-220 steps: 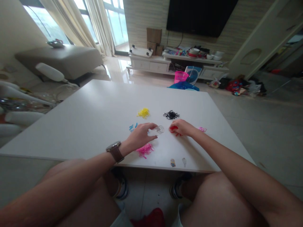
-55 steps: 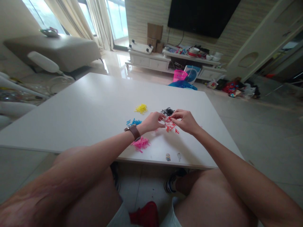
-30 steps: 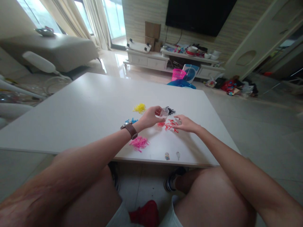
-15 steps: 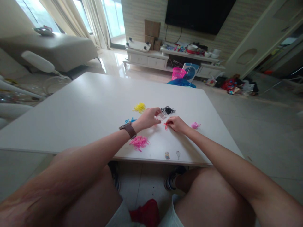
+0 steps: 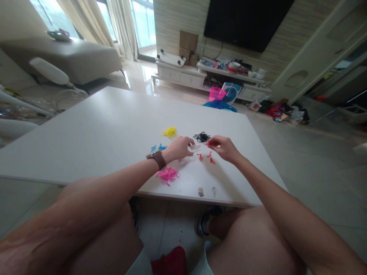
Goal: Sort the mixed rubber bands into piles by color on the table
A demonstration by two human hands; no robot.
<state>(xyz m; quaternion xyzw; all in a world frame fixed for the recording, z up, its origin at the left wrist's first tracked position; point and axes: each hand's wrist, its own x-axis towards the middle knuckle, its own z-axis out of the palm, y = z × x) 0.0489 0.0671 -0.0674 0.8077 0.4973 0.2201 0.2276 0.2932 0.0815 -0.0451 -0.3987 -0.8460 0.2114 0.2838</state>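
Note:
My left hand [image 5: 181, 148], with a watch on its wrist, is closed around the side of a small clear container [image 5: 196, 147]. Between the fingertips of my right hand [image 5: 225, 148] is a small red piece [image 5: 207, 144], just right of the container. More red pieces [image 5: 211, 157] lie on the white table below both hands. Beyond them sits a black pile [image 5: 202, 137]. A yellow pile [image 5: 170, 132], a blue pile [image 5: 162, 147] and a pink pile [image 5: 168, 175] lie around my left hand and wrist.
Two small flat items, a figure-shaped one [image 5: 200, 191] and a pale one [image 5: 214, 191], lie near the front edge of the white table [image 5: 120, 126]. Past the far edge stand a pink basket [image 5: 217, 93] and a low cabinet [image 5: 190, 79]. My legs are below the table.
My right hand has lifted from the red pieces toward the container with one in its fingers. The others now show on the table. The pink item at the right is no longer visible. The view has shifted slightly.

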